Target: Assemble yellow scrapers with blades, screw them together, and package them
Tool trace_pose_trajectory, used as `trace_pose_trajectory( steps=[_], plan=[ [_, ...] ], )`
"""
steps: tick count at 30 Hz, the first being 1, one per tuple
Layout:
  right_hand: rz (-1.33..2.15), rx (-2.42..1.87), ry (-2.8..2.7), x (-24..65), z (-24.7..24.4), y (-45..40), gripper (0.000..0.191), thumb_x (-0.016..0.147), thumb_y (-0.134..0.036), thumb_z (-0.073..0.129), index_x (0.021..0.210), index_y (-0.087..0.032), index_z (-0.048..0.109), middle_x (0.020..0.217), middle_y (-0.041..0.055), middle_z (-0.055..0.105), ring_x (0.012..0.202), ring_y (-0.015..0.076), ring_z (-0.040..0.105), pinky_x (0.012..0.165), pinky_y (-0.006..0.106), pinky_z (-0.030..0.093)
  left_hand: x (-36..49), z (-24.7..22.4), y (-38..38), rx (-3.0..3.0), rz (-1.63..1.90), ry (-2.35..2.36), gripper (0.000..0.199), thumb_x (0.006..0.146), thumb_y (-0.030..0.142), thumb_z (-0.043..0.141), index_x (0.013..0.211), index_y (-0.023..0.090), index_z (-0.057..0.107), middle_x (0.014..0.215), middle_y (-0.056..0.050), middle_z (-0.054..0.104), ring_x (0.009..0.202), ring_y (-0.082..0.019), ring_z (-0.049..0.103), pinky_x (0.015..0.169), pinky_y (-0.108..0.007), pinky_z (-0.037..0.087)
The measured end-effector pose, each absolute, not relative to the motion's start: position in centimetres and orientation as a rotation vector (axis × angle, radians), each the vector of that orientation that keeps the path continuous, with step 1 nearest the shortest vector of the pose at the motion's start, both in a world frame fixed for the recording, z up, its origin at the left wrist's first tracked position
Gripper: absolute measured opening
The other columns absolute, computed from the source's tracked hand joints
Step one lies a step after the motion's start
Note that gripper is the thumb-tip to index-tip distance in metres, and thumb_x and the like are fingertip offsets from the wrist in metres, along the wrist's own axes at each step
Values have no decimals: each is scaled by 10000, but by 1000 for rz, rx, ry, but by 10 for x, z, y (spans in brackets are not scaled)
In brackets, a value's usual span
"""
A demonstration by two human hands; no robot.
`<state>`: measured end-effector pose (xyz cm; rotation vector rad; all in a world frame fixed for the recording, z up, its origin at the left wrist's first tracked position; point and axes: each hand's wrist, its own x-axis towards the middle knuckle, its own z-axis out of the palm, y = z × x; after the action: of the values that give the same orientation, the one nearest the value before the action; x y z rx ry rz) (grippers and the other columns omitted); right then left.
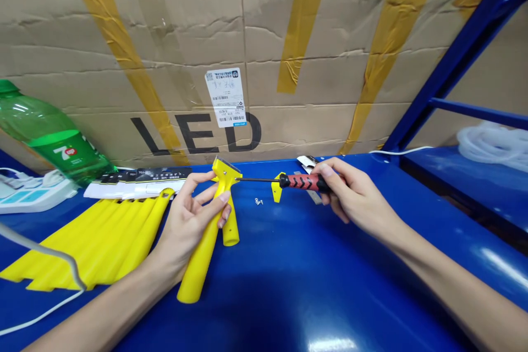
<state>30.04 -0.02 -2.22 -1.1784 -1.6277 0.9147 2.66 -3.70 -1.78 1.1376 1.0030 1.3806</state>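
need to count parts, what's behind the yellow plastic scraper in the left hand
Behind the yellow plastic scraper: a second yellow plastic handle, its lower end visible; its top is covered.

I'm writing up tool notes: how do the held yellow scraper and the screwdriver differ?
The scraper has a plain yellow handle; the screwdriver has a red and black grip. The scraper widens into a flat head; the screwdriver narrows to a thin dark shaft. The scraper slants, head uppermost; the screwdriver points sideways, about level. Both are held, in the left hand and right hand.
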Motion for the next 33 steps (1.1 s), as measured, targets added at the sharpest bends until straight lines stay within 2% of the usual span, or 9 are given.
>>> trace_pose_trajectory(
  steps=[3,6,9,13,18,22,25,30,33],
  plan=[
    [900,-1048,-1695,303,-23,1,292,996,-513,557,1038,-224,569,684,-37,595,501,98,538,503,242,440,26,-16,-36,1128,1390,1011,456,762,216,848,1067,248,510,730,26,664,544,-81,549,546,-193,444],
    [880,-946,-1759,306,-23,2,297,914,-418,712,1104,-227,586,803,-4,637,673,134,591,608,265,481,26,-14,-34,1097,1399,1025,483,737,214,864,1064,248,511,774,17,677,542,-77,549,534,-192,439],
    [900,-974,-1698,303,-23,2,306,926,-467,681,1068,-212,586,716,-16,630,560,124,575,531,258,461,26,-15,-34,1106,1400,1015,471,744,221,857,1062,249,510,768,22,671,539,-77,550,531,-193,441],
    [976,-1132,-1546,299,-22,1,401,974,-609,521,977,-210,551,580,-50,572,337,72,410,353,217,282,26,-16,-36,1157,1388,997,447,764,232,843,1067,248,516,714,30,652,539,-91,555,531,-200,445],
    [1029,-972,-1654,305,-18,2,389,902,-465,716,1168,-226,562,841,8,684,693,144,658,660,282,542,25,-18,-35,1167,1393,1017,438,780,224,832,1067,249,502,700,35,657,543,-85,550,543,-190,445],
    [936,-1039,-1608,305,-16,1,304,976,-504,598,1016,-203,580,596,-43,592,453,101,529,460,231,427,30,-17,-38,1182,1349,1018,417,796,231,820,1059,249,497,715,37,660,538,-77,538,552,-196,448],
    [925,-1147,-1584,304,-16,1,390,1007,-574,487,918,-200,558,581,-42,575,344,69,420,351,224,295,32,-15,-39,1187,1338,1028,422,795,232,820,1057,246,490,729,35,667,538,-74,534,553,-197,447],
    [1035,-963,-1679,309,-17,3,341,921,-458,695,1123,-222,556,791,-10,640,678,136,628,644,271,526,29,-13,-36,1172,1361,1050,450,777,226,831,1060,245,482,654,47,635,560,-90,534,551,-191,442],
    [965,-956,-1675,308,-19,4,298,941,-453,670,1089,-215,569,703,-32,603,596,114,577,576,247,486,29,-14,-36,1167,1349,1039,449,784,236,825,1070,251,479,651,51,635,556,-86,527,554,-189,439]
  ],
)
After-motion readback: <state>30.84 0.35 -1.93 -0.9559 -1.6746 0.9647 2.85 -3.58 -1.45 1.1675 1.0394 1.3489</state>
